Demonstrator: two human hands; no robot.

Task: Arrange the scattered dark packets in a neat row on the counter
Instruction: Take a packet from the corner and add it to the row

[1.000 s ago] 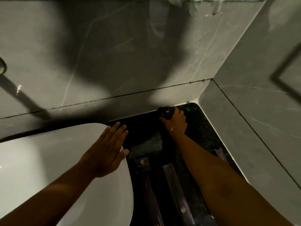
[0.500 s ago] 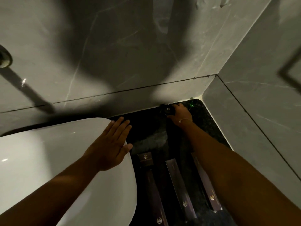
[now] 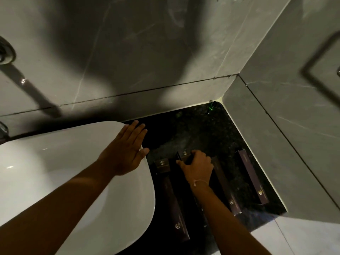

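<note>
Long dark packets with small gold logos lie side by side on the black counter [image 3: 200,129]. The leftmost packet [image 3: 172,197] is beside the basin. Another packet [image 3: 225,184] runs past my right wrist, and a third [image 3: 251,176] lies near the right wall. My right hand [image 3: 197,165] is closed around a small dark packet [image 3: 185,157] with a gold logo, held low between the left two packets. My left hand [image 3: 127,150] rests flat, fingers apart, on the basin's rim and holds nothing.
A white basin [image 3: 60,172] fills the left side. Grey tiled walls close the counter at the back and right. A small green-glinting object [image 3: 211,107] sits in the far corner. Metal fittings [image 3: 5,50] show on the left wall. Pale floor lies beyond the counter's near edge.
My right hand drew back from the far corner toward me with the small dark packet and now holds it down among the long packets. The left hand stayed on the basin rim.
</note>
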